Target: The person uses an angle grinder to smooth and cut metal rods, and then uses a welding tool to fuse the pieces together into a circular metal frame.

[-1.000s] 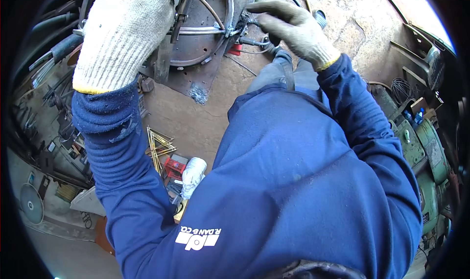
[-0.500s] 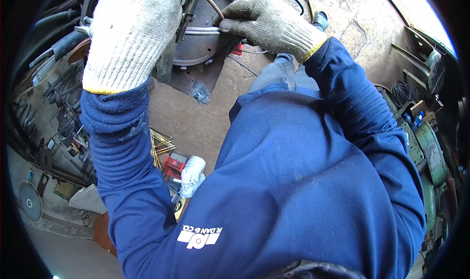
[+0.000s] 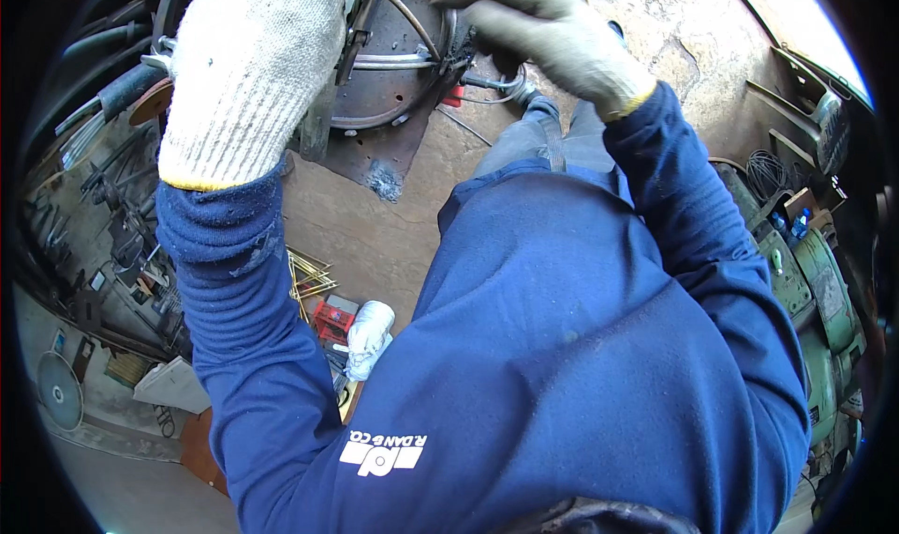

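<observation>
My left hand (image 3: 257, 75), in a white knit glove, is at the top left beside a dark metal lever or clamp (image 3: 358, 33). Its fingers are hidden from view. My right hand (image 3: 562, 47), in a soiled grey glove, hovers right of the workpiece, fingers stretched apart and seemingly holding nothing. Between the hands lies a dark metal plate (image 3: 375, 155) with drilled holes. On it sit a curved metal bar (image 3: 370, 120), a pair of straight rods (image 3: 393, 63) and a slanting brownish rod (image 3: 412, 21). The rods' right ends meet at a dark joint near my right fingertips.
Beyond the plate's right edge are a red-handled item (image 3: 453, 96) and a cable (image 3: 510, 94). Brass-coloured rods (image 3: 309, 276), a red box (image 3: 332, 318) and a white cloth roll (image 3: 370, 337) lie by my left arm. Green machinery (image 3: 815, 290) stands at right; tools clutter the left.
My right hand has let go of the rod ends and moved slightly right, its fingers spreading. The rods' right ends are now uncovered. My left hand has hardly moved.
</observation>
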Demonstrator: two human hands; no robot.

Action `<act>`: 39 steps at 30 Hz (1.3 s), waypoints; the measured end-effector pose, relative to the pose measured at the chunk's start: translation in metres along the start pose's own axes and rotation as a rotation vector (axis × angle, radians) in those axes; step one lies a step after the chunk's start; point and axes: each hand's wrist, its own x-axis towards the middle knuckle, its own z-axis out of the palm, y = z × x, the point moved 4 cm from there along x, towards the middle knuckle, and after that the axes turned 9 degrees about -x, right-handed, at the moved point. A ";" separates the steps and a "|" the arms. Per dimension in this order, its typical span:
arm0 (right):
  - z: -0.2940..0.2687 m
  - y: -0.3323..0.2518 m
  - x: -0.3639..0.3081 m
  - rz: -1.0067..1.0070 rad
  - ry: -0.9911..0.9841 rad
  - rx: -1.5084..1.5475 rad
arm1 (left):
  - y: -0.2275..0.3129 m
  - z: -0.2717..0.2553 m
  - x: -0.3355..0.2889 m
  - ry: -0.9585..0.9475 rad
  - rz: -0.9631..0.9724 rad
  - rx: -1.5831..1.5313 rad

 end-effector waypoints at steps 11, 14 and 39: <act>-0.077 0.127 -0.093 0.444 0.501 0.247 | -0.033 0.030 0.001 -0.053 0.066 -0.076; -0.067 0.142 -0.103 0.470 0.500 0.282 | -0.035 0.030 0.000 -0.025 0.095 -0.094; -0.036 0.140 -0.081 0.487 0.367 0.214 | -0.029 0.030 -0.006 0.079 0.138 -0.071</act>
